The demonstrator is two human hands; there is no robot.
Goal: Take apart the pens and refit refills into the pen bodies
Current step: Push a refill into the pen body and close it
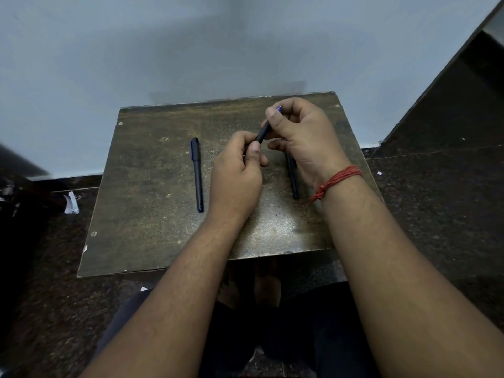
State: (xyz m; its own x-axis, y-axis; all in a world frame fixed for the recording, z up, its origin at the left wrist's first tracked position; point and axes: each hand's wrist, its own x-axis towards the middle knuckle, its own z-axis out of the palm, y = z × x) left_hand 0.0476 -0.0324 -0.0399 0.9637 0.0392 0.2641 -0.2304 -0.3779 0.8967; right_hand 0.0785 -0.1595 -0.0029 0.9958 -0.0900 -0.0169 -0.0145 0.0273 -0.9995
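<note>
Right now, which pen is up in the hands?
The middle pen, gripped by both the left hand and right hand; the other two lie on the table.

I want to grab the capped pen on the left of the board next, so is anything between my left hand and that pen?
Nothing visible. The capped pen lies alone on bare board, left of the left hand, which grips the held pen together with the right hand.

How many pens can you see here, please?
3: one capped pen lying left on the board, one held pen between the left hand and right hand, one half-hidden pen under the right hand.
</note>
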